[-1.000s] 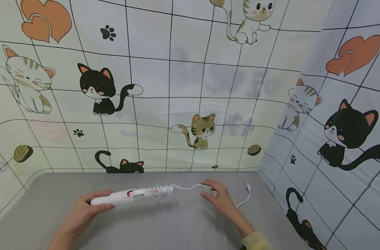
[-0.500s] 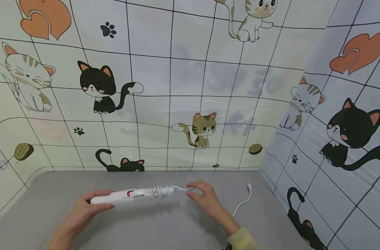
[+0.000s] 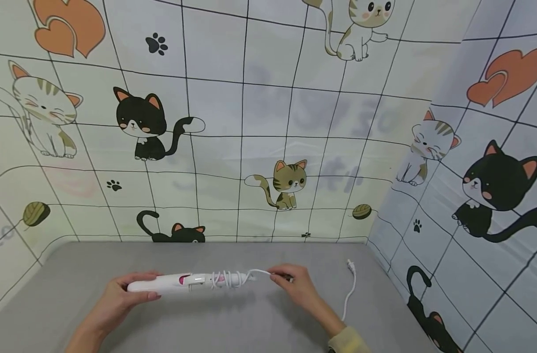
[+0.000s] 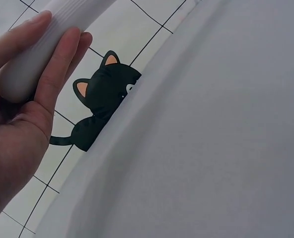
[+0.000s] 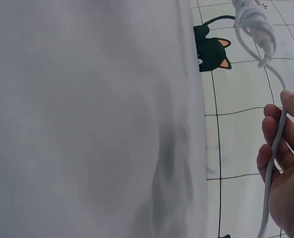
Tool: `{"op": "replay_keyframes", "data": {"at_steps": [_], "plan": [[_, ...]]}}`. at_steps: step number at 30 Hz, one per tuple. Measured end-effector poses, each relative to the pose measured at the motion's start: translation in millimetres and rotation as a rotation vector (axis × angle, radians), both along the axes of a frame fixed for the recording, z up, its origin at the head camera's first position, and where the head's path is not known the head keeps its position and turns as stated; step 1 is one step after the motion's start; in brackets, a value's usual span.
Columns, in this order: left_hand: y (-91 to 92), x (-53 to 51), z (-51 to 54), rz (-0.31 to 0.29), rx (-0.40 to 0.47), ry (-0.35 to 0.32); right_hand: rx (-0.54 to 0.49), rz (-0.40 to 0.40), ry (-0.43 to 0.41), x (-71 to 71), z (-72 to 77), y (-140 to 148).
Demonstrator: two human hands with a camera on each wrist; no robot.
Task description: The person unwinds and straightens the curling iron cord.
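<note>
Hands were well apart. The left hand [image 3: 114,298] had thumb and fingers wrapped round the fat end of a white wand [image 3: 164,284], and the right hand [image 3: 296,284] was pinching its white cord [image 3: 260,271] between thumb and fingers. The wand was lower left of center in the frame, roughly level above the grey counter [image 3: 224,326], with pink bits and cord looped round its right end. Those loops covered part of that end, and they came out blurry in the right wrist view. Plug [image 3: 351,266] was lower right; the forearm hid some cord. Left wrist view cut the wand off up top.
</note>
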State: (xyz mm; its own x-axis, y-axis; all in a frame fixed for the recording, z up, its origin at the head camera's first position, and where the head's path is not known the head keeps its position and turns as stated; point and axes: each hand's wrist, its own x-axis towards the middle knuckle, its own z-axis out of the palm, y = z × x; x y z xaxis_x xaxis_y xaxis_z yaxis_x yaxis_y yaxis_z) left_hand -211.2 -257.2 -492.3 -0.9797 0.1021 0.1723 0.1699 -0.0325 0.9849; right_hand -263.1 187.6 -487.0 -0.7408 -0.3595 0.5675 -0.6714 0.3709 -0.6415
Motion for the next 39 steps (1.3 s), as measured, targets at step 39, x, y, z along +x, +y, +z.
{"op": "replay_keyframes", "data": {"at_steps": [39], "plan": [[4.1, -2.9, 5.4, 0.005, 0.009, -0.034, 0.074, 0.007, -0.138, 34.4, -1.4, 52.0]]}}
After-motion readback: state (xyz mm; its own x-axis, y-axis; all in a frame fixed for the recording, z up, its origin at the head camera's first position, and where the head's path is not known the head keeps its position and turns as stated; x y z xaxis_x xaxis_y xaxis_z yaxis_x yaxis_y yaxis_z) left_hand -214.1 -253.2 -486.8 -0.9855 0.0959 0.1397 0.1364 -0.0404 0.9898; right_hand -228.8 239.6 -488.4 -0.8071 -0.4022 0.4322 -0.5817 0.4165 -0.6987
